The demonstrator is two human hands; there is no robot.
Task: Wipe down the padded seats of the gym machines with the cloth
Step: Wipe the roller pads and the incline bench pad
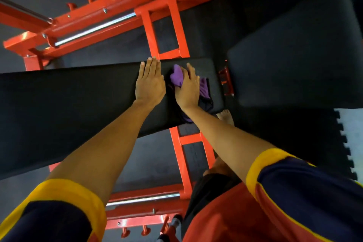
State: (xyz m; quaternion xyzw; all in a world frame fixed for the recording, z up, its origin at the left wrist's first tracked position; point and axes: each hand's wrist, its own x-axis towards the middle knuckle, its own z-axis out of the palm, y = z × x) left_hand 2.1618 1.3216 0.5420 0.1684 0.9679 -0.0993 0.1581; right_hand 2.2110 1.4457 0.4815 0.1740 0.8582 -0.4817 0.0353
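Dark rubber floor mats (284, 127) and an orange frame (149, 33) surround the long black bench pad (68, 100). Seen from the head view, the right hand (186, 86) lies flat with straight fingers, pressing the purple cloth (176, 76) near the pad's right end. The left hand (150, 82) rests open-palmed just beside it. Most of the pad runs off leftward, so I'd judge the wipe must travel that way.

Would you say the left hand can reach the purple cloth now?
Probably yes: the left hand lies flat on the pad right beside the cloth, nothing between them, though the right hand presses on it.
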